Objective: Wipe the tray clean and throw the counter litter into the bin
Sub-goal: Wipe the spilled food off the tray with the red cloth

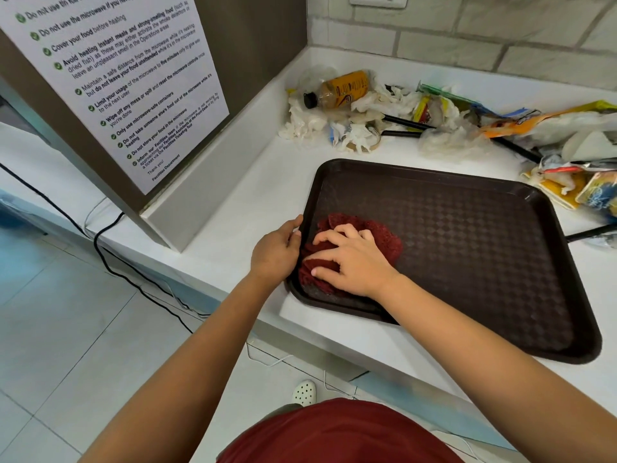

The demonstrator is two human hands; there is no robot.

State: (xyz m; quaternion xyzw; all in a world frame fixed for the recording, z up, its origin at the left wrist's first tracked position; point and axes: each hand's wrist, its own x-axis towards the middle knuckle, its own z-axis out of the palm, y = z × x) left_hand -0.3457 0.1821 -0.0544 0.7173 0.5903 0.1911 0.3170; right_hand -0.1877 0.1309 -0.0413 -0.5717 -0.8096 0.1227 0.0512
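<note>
Printed notice point(110, 78) fixed to the brown panel on my left, green tick bullets. Lines I can read: "Do not use the microwave…", "Cover your food before heating", "Avoid heating instant meals and strong-smelling food", "Limit your usage", "Wipe off any mess or spill", "Only use microwave-safe containers". Closes "Thank you! Facilities Department". Bottle label point(347, 86) and snack wrappers point(534, 123) carry print too small to read.

The right hand point(350, 262) covers much of the red cloth point(384, 242); beyond the hands, wrappers point(567, 128) run off the frame's right edge.
</note>
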